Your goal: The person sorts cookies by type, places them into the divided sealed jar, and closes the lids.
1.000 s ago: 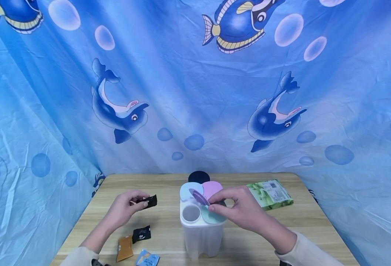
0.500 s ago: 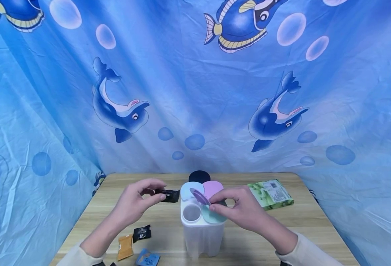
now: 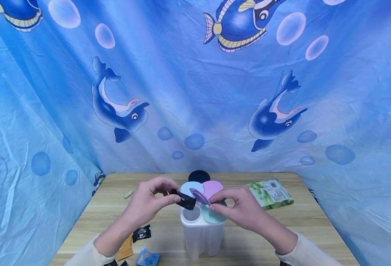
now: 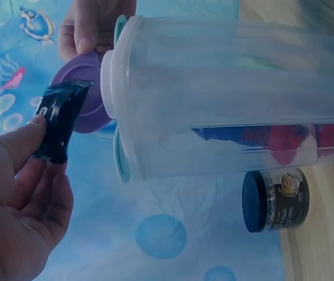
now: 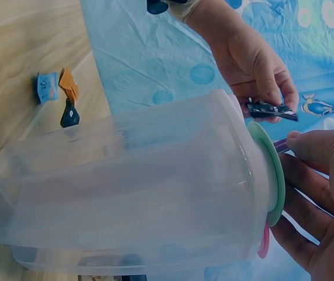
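Right now the left hand (image 3: 150, 199) pinches a black packet (image 3: 184, 200) between thumb and fingers, just above the open mouth (image 3: 191, 214) of the tall clear container (image 3: 203, 238). The right hand's fingers pinch a raised purple lid (image 3: 198, 195). I'd hold that lid well back, tip the packet end-down over the middle of the hole, and only then let go, as it could catch on the rim or lid.

As for writing, the packet carries a pale mark I can't make out. On the wooden surface (image 3: 265, 240), the blue packet (image 3: 148, 257) has lettering too small to read. The green bag (image 3: 272, 194) shows a barcode on a pale panel of tiny print, and the dark-lidded jar (image 4: 288, 199) has a round badge and illegible lines.
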Motion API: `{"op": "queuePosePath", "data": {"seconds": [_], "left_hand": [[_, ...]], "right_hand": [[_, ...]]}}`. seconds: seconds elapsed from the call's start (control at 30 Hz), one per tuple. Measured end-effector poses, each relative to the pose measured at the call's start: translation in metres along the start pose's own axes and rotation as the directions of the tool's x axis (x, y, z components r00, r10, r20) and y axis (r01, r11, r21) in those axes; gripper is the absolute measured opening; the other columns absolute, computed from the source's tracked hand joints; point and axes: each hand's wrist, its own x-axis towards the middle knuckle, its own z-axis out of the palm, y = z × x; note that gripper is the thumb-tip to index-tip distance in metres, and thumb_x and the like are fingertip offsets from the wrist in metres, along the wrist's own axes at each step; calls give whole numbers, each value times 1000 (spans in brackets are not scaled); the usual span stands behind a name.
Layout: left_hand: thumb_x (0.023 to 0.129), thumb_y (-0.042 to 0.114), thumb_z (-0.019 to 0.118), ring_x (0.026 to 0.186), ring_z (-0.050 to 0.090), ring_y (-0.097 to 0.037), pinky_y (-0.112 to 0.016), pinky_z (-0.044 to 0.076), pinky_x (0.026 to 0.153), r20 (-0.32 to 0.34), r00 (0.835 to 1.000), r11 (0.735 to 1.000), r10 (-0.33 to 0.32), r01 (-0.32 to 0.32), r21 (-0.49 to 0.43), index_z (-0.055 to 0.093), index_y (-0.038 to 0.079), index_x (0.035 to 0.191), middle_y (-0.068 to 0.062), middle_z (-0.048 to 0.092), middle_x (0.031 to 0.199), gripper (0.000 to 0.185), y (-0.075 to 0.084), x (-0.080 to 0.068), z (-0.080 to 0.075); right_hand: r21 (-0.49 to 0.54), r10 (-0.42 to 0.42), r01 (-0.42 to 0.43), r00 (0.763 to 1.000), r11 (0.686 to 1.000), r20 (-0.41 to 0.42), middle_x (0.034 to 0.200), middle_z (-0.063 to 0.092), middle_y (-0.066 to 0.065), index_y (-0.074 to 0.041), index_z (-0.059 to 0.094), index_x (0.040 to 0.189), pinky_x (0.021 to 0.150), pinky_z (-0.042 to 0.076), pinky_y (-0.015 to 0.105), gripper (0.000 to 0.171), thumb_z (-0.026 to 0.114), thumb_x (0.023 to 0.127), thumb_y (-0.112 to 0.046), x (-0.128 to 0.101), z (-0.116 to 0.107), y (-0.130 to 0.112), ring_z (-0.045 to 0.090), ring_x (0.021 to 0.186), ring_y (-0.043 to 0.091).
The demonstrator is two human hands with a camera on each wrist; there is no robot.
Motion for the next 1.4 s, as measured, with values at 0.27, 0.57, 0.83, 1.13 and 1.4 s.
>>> {"op": "queuePosePath", "data": {"seconds": [0.27, 0.57, 0.83, 1.13, 1.4], "left_hand": [[88, 18, 82, 82, 64, -10, -25, 55, 69, 65, 992, 994, 108, -110, 26, 81, 20, 107, 13, 72, 102, 18, 0, 0, 10], [87, 13, 83, 77, 61, -7, -25, 53, 66, 119, 989, 989, 88, -101, 105, 80, 21, 108, 16, 67, 88, 23, 7, 0, 18], [85, 10, 83, 75, 61, -3, -24, 53, 64, 111, 980, 978, 166, -178, 113, 79, 22, 93, 17, 69, 86, 15, 7, 1, 26], [84, 3, 82, 86, 65, -3, -22, 56, 70, 171, 937, 941, 306, -324, 92, 81, 20, 90, 13, 73, 91, 18, 1, -3, 39], [91, 13, 79, 89, 65, -2, -22, 56, 75, 261, 931, 932, 257, -309, 187, 79, 23, 100, 15, 74, 95, 14, 7, -4, 41]], "right_hand": [[-4, 12, -12, 1000, 1000, 5, 94, 78, -13, -24, 81, 97, 76, 60, 31, 8, 82, 89, -23, 1, 1, 1, 72, 84, 5], [0, 24, -24, 1000, 1000, 15, 94, 78, -13, -24, 81, 97, 77, 60, 32, 7, 81, 90, -24, 2, 0, 1, 72, 85, 5], [-5, 20, -20, 1000, 1000, 11, 94, 78, -13, -23, 82, 97, 78, 60, 32, 7, 82, 90, -24, 2, 1, 0, 73, 87, 6], [2, -5, 5, 1000, 1000, 13, 92, 79, -9, -21, 81, 97, 73, 59, 31, 8, 82, 89, -19, 2, 3, -1, 72, 83, 4], [11, -35, 35, 999, 999, 5, 91, 79, -3, -19, 81, 97, 70, 60, 32, 8, 81, 89, -17, 1, 3, 1, 71, 82, 5]]}}
